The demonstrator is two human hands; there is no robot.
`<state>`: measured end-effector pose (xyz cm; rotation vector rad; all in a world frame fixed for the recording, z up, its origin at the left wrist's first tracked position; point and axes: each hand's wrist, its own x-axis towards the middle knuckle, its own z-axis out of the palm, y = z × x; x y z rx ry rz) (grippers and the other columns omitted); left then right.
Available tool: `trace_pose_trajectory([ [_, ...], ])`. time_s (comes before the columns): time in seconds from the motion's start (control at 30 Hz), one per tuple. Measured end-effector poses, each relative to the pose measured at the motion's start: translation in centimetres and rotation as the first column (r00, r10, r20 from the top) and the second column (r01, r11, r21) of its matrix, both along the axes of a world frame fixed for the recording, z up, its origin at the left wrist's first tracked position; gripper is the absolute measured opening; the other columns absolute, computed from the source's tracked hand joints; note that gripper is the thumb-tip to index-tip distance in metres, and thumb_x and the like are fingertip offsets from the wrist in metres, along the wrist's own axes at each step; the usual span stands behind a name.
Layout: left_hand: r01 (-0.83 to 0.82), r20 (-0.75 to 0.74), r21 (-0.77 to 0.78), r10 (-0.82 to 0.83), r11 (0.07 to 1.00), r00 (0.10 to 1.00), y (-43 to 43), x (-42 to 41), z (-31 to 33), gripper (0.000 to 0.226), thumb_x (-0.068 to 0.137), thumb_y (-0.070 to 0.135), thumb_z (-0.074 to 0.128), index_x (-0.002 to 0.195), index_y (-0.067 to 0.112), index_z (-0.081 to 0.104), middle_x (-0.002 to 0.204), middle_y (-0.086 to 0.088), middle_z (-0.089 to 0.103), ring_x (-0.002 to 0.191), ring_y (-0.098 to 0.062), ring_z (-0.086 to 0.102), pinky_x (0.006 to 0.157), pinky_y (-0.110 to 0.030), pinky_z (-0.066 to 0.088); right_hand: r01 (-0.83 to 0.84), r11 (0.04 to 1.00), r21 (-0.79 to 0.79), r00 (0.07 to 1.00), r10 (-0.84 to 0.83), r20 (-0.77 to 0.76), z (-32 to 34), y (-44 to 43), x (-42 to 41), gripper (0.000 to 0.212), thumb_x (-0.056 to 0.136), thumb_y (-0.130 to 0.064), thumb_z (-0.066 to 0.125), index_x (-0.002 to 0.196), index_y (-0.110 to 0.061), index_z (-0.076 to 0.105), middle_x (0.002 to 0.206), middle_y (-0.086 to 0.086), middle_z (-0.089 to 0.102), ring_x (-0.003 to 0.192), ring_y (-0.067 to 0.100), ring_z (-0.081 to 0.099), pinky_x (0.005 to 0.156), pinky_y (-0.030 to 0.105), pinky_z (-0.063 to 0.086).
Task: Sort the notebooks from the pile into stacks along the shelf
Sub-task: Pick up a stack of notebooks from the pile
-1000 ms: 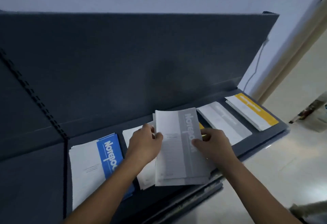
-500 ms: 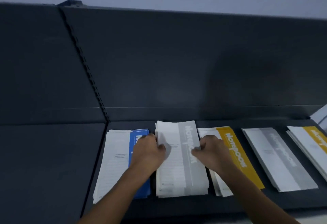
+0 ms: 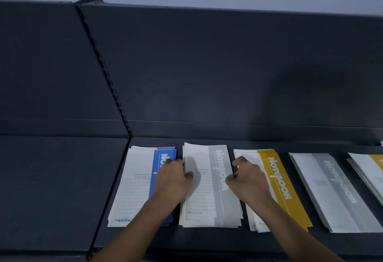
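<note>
Several notebook stacks lie side by side on the dark shelf (image 3: 62, 189). The grey-striped stack (image 3: 207, 195) sits in the middle, between a blue-striped stack (image 3: 134, 183) and a yellow-striped stack (image 3: 277, 179). My left hand (image 3: 174, 176) grips the grey stack's left edge, with its thumb on the top cover. My right hand (image 3: 246, 179) has its fingers curled against the stack's right edge. The grey stack lies flat on the shelf, its sheets slightly uneven.
Further right lie a second grey-striped stack (image 3: 331, 191) and another yellow-striped stack (image 3: 371, 164), cut off by the frame. A slotted upright (image 3: 103, 69) divides the dark back panel. The left shelf bay holds nothing.
The grey stack, held up and tilted a second ago, now lies flat on the shelf between the blue and yellow stacks. My view has swung left and squared up to the shelf.
</note>
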<state>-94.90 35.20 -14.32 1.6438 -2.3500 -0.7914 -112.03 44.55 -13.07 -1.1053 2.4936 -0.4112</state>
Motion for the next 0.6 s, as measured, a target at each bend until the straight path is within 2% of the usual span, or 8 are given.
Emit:
trace_pose_trajectory([
  [0.13, 0.007, 0.010, -0.014, -0.007, 1.000, 1.000, 0.2, 0.0, 0.1, 0.023, 0.095, 0.036, 0.062, 0.102, 0.014, 0.063, 0.103, -0.001, 0.056, 0.088, -0.015, 0.056, 0.074, -0.024, 0.044, -0.032, 0.999, -0.025, 0.999, 0.032, -0.006, 0.0, 0.5, -0.1, 0.021, 0.093, -0.023, 0.064, 0.111, -0.020, 0.055, 0.095, -0.003, 0.070, 0.075, 0.011, 0.059, 0.051, 0.014, 0.036],
  [0.23, 0.004, -0.038, -0.028, -0.005, 1.000, 0.999, 0.3, 0.1, 0.5, 0.022, 0.093, 0.035, 0.063, 0.106, 0.017, 0.062, 0.105, 0.000, 0.055, 0.090, -0.017, 0.060, 0.081, -0.031, 0.051, -0.058, 0.997, -0.053, 0.998, 0.056, -0.028, 0.3, 0.7, -0.2, 0.020, 0.094, -0.026, 0.063, 0.111, -0.020, 0.056, 0.092, -0.004, 0.070, 0.079, 0.012, 0.064, 0.053, 0.016, 0.037],
  [0.37, -0.031, -0.105, -0.065, 0.024, 0.997, 0.994, 0.7, 0.5, 1.5, 0.022, 0.094, 0.033, 0.062, 0.114, 0.022, 0.060, 0.108, 0.005, 0.056, 0.088, -0.012, 0.061, 0.075, -0.024, 0.046, -0.112, 0.989, -0.092, 0.994, 0.110, -0.023, 1.2, 0.8, -0.6, 0.025, 0.094, -0.029, 0.064, 0.116, -0.021, 0.056, 0.100, -0.003, 0.071, 0.091, 0.016, 0.067, 0.052, 0.014, 0.031],
  [0.5, -0.044, -0.188, -0.104, 0.024, 0.994, 0.982, 1.5, 1.4, 2.0, 0.018, 0.095, 0.029, 0.062, 0.112, 0.026, 0.060, 0.108, 0.010, 0.057, 0.089, -0.004, 0.059, 0.077, -0.018, 0.046, -0.169, 0.973, -0.157, 0.985, 0.172, 0.007, 1.7, 0.9, -0.5, 0.035, 0.094, -0.031, 0.064, 0.127, -0.025, 0.056, 0.111, -0.006, 0.071, 0.098, 0.013, 0.067, 0.071, 0.020, 0.047],
  [0.6, -0.069, -0.259, -0.132, 0.033, 0.989, 0.965, 2.3, 2.9, 2.5, 0.012, 0.094, 0.025, 0.063, 0.103, 0.030, 0.059, 0.106, 0.014, 0.059, 0.091, -0.001, 0.059, 0.074, -0.013, 0.044, -0.224, 0.950, -0.217, 0.971, 0.237, 0.035, 1.9, 0.6, 0.5, 0.034, 0.094, -0.031, 0.064, 0.127, -0.028, 0.057, 0.111, -0.008, 0.073, 0.097, 0.012, 0.068, 0.081, 0.025, 0.054],
])
